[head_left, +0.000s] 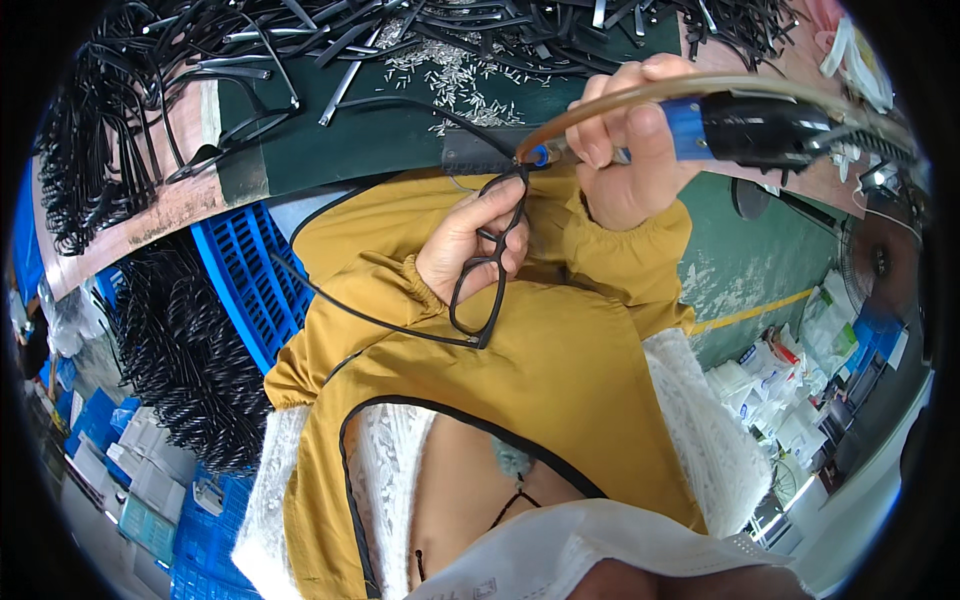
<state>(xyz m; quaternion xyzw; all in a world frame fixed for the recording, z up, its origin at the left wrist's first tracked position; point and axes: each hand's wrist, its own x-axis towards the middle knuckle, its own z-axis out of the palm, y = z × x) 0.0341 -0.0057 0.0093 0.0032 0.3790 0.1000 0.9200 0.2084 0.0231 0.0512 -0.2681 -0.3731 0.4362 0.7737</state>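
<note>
My left hand (462, 240) grips a black eyeglass frame (499, 292), which stands on end above my lap with its rims one over the other. One black temple (385, 325) runs from its lower hinge toward the left. Another temple (425, 104) reaches from the upper hinge over the bench. My right hand (640, 165) is closed around a blue and black powered screwdriver (765, 130), held sideways. Its blue-collared tip meets the frame's upper hinge, just above my left fingertips; the exact contact is too small to make out. A brownish tube (640, 92) arcs along the tool to the tip.
Small silver screws or pins (450, 70) lie scattered on the green bench mat (350, 145). Heaps of black temples (330, 30) cover the far side. A blue plastic basket (250, 275) stands left of my lap, beside a mass of black frames (180, 350).
</note>
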